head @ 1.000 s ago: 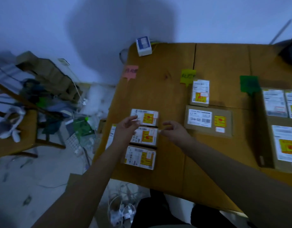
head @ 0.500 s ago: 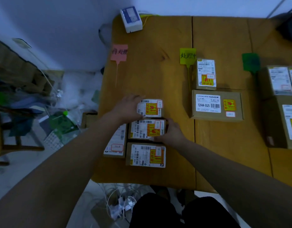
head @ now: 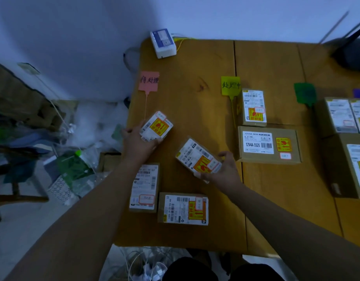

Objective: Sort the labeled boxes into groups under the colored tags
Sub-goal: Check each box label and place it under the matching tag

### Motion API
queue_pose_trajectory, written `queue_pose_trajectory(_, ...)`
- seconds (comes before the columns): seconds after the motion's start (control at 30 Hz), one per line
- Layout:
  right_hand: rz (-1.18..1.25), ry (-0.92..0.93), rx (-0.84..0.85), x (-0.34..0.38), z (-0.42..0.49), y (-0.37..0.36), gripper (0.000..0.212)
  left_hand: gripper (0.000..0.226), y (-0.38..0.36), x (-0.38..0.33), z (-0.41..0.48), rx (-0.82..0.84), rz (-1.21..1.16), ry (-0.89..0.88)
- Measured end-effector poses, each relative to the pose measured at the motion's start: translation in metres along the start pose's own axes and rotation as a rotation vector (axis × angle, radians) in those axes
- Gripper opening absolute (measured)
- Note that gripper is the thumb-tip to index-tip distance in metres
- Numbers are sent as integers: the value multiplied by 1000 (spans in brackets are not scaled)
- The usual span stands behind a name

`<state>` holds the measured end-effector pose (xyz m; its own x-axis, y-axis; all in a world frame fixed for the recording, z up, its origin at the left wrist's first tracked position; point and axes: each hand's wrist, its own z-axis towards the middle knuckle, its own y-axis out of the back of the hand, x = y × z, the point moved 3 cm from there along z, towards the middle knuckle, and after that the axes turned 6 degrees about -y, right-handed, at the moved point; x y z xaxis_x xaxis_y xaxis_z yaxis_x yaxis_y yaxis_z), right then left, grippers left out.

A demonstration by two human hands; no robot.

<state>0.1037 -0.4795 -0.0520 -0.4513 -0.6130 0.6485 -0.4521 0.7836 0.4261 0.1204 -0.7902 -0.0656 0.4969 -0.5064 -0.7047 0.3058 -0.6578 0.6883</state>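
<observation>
Near the desk's [head: 195, 63] left edge, below the pink tag [head: 148, 81], your left hand [head: 137, 145] curls its fingers round a small box [head: 156, 126] and your right hand [head: 223, 171] pinches a longer box [head: 197, 157] between thumb and fingers, both tilted label-up, probably for reading.

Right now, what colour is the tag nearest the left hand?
Pink. The tag carries dark handwriting and lies just beyond the left hand; the head view shows it.
</observation>
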Motion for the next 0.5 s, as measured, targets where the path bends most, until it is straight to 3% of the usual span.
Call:
queue_pose_trajectory(0.07,101,36,12,14,-5,11,115,88,13,-1,2,-12,-79,67)
queue_pose_trajectory(0.13,247,105,31,38,-11,27,108,84,33,-12,2,50,-132,33)
queue_pose_trajectory(0.27,451,260,71,100,-25,70,80,99,82,-75,-12,404,-122,-163)
queue_pose_trajectory(0.37,490,361,174,139,-41,101,69,123,118,-135,-25,577,-186,-257)
queue_pose_trajectory(0.5,447,321,377,156,-61,122,73,120,149,-198,-34,605,-498,-252)
